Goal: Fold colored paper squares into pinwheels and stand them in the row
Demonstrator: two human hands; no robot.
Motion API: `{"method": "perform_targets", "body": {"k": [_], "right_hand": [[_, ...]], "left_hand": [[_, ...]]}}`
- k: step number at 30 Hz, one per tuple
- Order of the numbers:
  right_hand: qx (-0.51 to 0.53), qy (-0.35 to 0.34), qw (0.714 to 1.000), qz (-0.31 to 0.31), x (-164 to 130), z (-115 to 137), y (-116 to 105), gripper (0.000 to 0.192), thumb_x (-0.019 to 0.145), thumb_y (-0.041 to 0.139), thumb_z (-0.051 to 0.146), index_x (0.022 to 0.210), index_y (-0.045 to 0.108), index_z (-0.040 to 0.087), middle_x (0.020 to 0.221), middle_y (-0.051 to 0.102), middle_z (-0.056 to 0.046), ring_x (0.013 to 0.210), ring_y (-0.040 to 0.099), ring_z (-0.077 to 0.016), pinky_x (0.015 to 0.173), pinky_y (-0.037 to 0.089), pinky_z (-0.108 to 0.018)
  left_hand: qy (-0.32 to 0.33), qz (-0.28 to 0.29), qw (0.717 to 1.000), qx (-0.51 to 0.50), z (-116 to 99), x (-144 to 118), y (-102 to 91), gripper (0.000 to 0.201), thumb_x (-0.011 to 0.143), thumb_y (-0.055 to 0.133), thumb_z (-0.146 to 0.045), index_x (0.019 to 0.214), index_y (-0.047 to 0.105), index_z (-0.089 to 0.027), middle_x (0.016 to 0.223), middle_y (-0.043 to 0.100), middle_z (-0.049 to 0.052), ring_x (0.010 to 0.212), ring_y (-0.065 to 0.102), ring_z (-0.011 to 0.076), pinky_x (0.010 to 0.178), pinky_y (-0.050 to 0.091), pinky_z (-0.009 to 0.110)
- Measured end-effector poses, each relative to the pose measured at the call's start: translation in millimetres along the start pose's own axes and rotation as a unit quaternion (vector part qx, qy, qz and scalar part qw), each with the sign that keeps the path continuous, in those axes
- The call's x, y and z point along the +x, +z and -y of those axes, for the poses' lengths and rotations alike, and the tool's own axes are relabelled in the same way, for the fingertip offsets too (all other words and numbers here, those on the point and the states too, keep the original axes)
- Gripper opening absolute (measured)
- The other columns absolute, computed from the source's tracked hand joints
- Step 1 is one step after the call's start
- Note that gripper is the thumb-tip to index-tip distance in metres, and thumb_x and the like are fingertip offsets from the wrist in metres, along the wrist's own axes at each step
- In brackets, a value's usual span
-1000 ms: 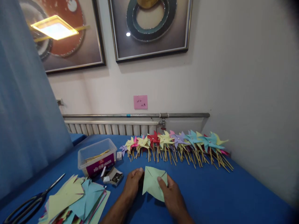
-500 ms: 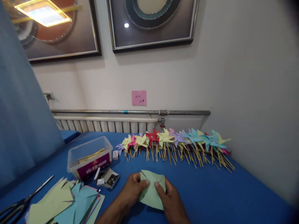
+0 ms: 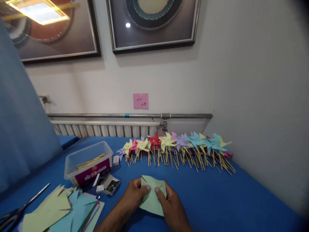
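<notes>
A pale green paper square [image 3: 152, 201], slit in from its corners, is held up above the blue table between both hands. My left hand [image 3: 135, 193] pinches its left edge, thumb on the front face. On the right edge my right hand [image 3: 170, 201] is closed the same way, its thumb pressed near the middle of the sheet. The fingers behind the paper are hidden. To the left lies a pile of slit paper sheets [image 3: 48, 206] in yellow, blue and other colours. A small open box of metal pins [image 3: 112, 186] stands just beyond my left hand.
Finished paper pinwheels [image 3: 166, 143] on sticks lie in a long row at the back of the table. A clear plastic tub [image 3: 89, 161] holds thin sticks. Black-handled scissors [image 3: 23, 207] lie at far left, near a blue curtain [image 3: 24, 122]. A small white box [image 3: 116, 160] sits beside the tub.
The whole view has shifted slightly, so the scene sits a little further left. Both hands keep their hold on the green paper, whose tilt has altered slightly.
</notes>
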State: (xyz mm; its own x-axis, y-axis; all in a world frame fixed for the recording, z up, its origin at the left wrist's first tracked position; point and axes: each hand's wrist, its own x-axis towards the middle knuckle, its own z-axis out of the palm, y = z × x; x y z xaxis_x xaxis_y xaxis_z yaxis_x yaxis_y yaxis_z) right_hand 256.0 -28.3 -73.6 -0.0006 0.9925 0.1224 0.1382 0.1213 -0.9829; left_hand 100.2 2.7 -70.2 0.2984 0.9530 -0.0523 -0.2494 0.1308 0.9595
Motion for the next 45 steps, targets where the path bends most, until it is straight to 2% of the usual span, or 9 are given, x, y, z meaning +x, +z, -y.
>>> {"method": "perform_targets", "body": {"k": [5,9,17,29,45], "right_hand": [[-0.017,-0.002,1.0,-0.001,-1.7,-0.9,1.8,0.048,0.085,0.054,0.062,0.102,0.07,0.019,0.091,0.076,-0.009,0.08,0.068,-0.0247,0.071,0.053,-0.03],[-0.022,0.0,1.0,0.001,-2.3,-0.6,2.4,0.045,0.086,0.053,0.061,0.099,0.069,0.021,0.092,0.075,-0.008,0.079,0.068,-0.0236,0.068,0.051,-0.029],[-0.057,-0.007,0.998,-0.011,-4.4,-0.9,2.9,0.041,0.087,0.053,0.061,0.084,0.064,0.022,0.072,0.069,-0.002,0.065,0.061,-0.0187,0.058,0.045,-0.025],[-0.029,-0.014,0.999,0.01,-4.8,3.9,3.3,0.039,0.088,0.053,0.057,0.088,0.066,0.02,0.073,0.069,-0.002,0.066,0.061,-0.0182,0.06,0.046,-0.025],[-0.014,-0.006,1.0,0.007,-4.7,0.1,4.5,0.041,0.087,0.054,0.06,0.088,0.065,0.021,0.075,0.07,-0.002,0.069,0.063,-0.0191,0.06,0.047,-0.025]], "left_hand": [[-0.008,-0.003,1.0,-0.003,-0.4,0.0,-0.4,0.053,0.057,0.085,-0.051,0.085,0.071,-0.008,0.066,0.069,0.007,0.053,0.058,0.0155,0.057,0.046,0.027],[-0.012,0.002,1.0,0.0,-3.6,-1.4,0.3,0.051,0.058,0.085,-0.051,0.085,0.072,-0.008,0.066,0.068,0.008,0.056,0.06,0.0161,0.057,0.046,0.027],[-0.022,-0.004,1.0,-0.002,-4.5,-1.6,-0.5,0.048,0.057,0.085,-0.049,0.08,0.07,-0.01,0.062,0.067,0.005,0.052,0.057,0.0145,0.055,0.045,0.026],[-0.026,0.006,1.0,-0.001,-10.6,-5.2,1.9,0.048,0.059,0.085,-0.048,0.084,0.071,-0.01,0.063,0.068,0.005,0.053,0.059,0.0149,0.056,0.045,0.026],[-0.025,0.005,1.0,0.004,-11.4,-6.4,1.4,0.048,0.061,0.084,-0.048,0.085,0.071,-0.009,0.064,0.068,0.006,0.054,0.059,0.0145,0.056,0.045,0.026]]}}
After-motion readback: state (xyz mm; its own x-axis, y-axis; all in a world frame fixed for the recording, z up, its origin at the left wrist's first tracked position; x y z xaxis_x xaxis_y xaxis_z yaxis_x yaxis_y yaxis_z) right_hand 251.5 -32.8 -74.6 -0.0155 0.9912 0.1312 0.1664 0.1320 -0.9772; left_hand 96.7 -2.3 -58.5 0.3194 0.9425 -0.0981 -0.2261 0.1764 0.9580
